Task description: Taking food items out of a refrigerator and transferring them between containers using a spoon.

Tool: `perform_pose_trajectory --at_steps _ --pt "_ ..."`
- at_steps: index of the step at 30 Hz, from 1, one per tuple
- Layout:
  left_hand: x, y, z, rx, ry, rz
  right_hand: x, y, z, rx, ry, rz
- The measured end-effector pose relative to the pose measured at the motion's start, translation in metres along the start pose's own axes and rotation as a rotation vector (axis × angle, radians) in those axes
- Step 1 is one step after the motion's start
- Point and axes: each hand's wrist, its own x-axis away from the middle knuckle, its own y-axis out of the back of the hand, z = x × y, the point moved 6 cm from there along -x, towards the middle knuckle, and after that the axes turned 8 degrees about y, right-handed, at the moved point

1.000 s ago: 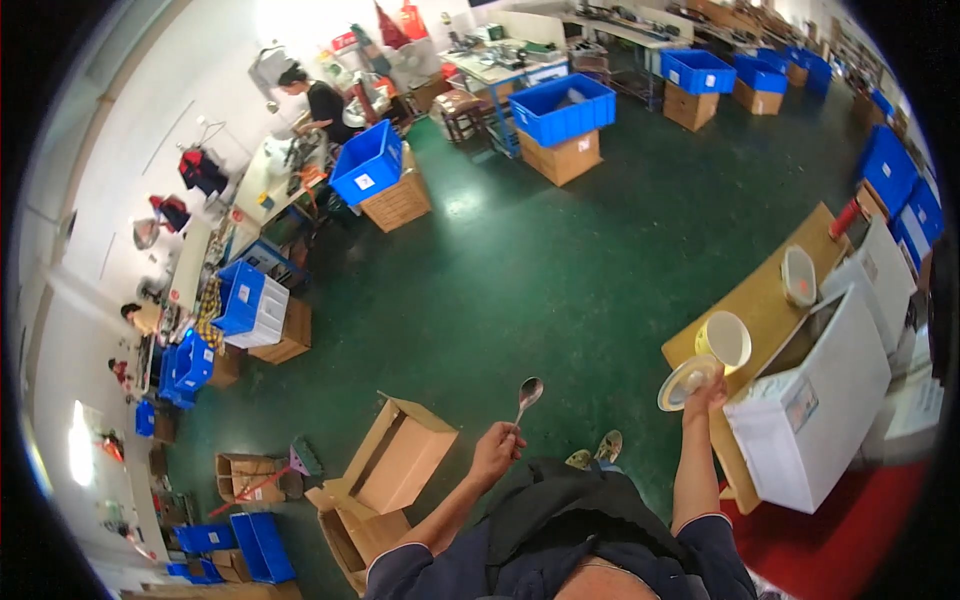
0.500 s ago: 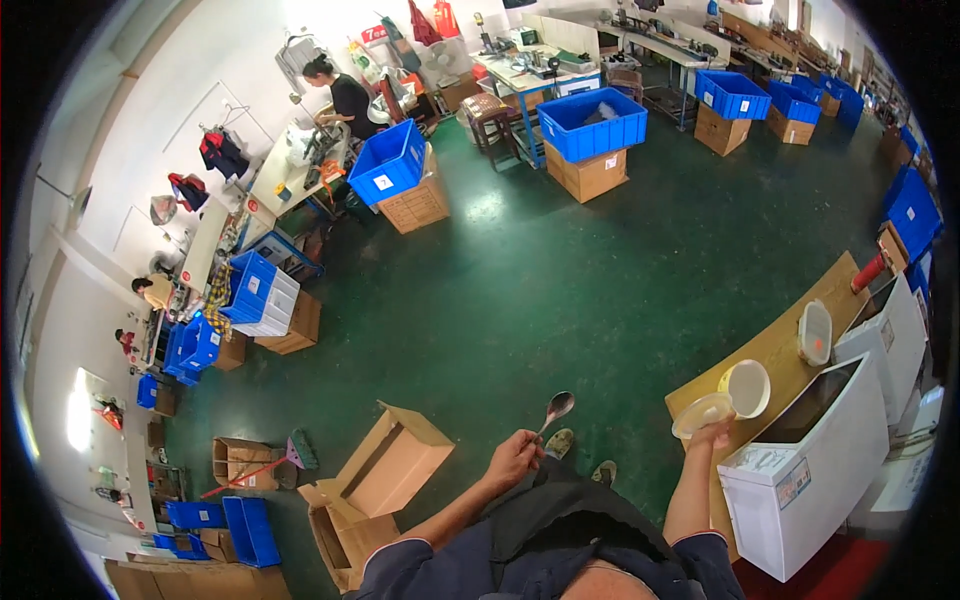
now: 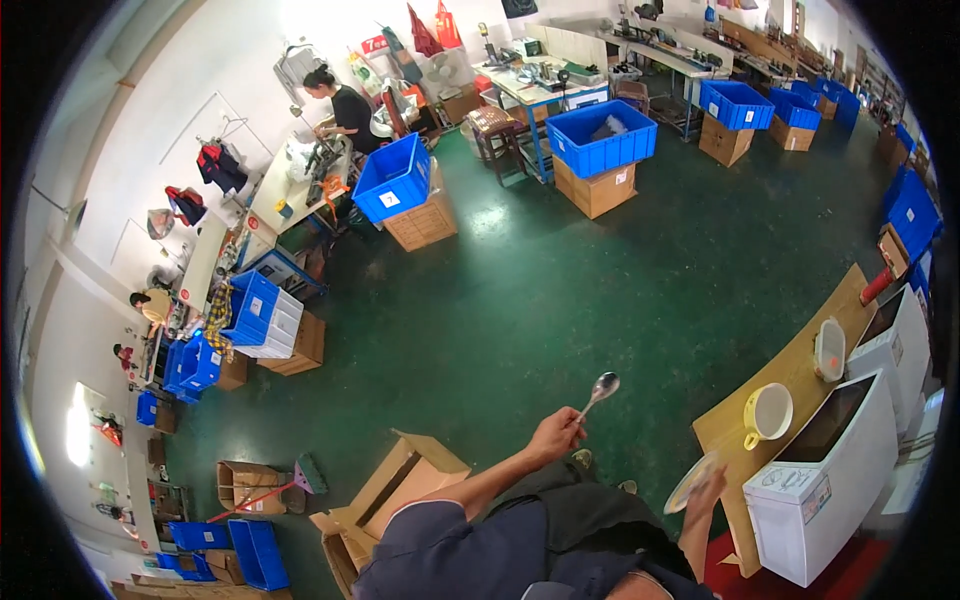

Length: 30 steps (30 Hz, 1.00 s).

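Beside the tan board (image 3: 722, 425), left hand (image 3: 558, 434) grips spoon (image 3: 604, 387), right hand (image 3: 708, 488) holds lid-like disc (image 3: 688, 484); apparently carrying, next move calling for steadiness.

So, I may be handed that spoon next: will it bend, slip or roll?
The spoon is probably stiff: it juts from the left hand without drooping. Its shiny surface looks smooth, so it may slip. Set down, it seems unlikely to roll far, since one end is much wider.
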Motion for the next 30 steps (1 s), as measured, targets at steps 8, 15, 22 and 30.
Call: perform_pose_trajectory --at_steps 8,15,22,30 --pt "-0.025 -0.071 -0.038 -0.125 0.012 0.226 0.066 0.012 0.048 0.473 -0.182 0.131" --pt "-0.027 -0.112 -0.026 -0.145 0.006 0.277 0.053 0.008 0.265 0.725 0.321 -0.145" --pt "-0.025 -0.157 -0.013 -0.162 -0.007 0.279 -0.057 0.148 0.402 1.051 0.638 -0.451" --pt "-0.011 -0.197 0.01 -0.139 0.034 0.274 -0.148 0.252 0.393 1.277 0.302 -0.62"
